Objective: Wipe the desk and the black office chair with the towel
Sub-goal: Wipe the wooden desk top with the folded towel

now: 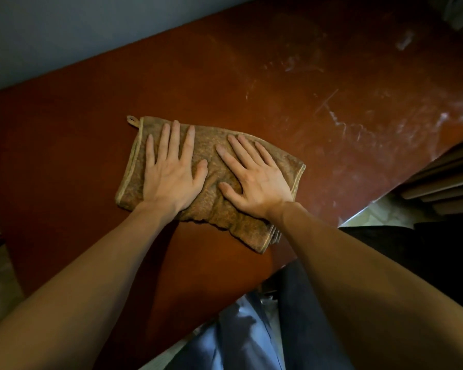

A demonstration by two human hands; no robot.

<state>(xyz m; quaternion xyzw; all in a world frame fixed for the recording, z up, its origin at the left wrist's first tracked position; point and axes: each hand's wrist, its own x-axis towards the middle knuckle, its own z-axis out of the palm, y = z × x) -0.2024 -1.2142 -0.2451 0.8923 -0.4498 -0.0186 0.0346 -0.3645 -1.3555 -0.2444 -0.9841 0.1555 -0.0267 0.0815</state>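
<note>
Both hands, left hand (pixel 169 180) and right hand (pixel 254 180), press the towel (pixel 214 166) flat on the desk (pixel 64 156).

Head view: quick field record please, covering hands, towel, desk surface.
towel: brown, folded, lying flat on the desk, hanging loop at its far left corner
left hand: flat, fingers straight, pressing on the towel
right hand: flat, fingers straight, pressing on the towel beside the left hand
desk surface: reddish-brown, with pale smears to the right of the towel
</note>
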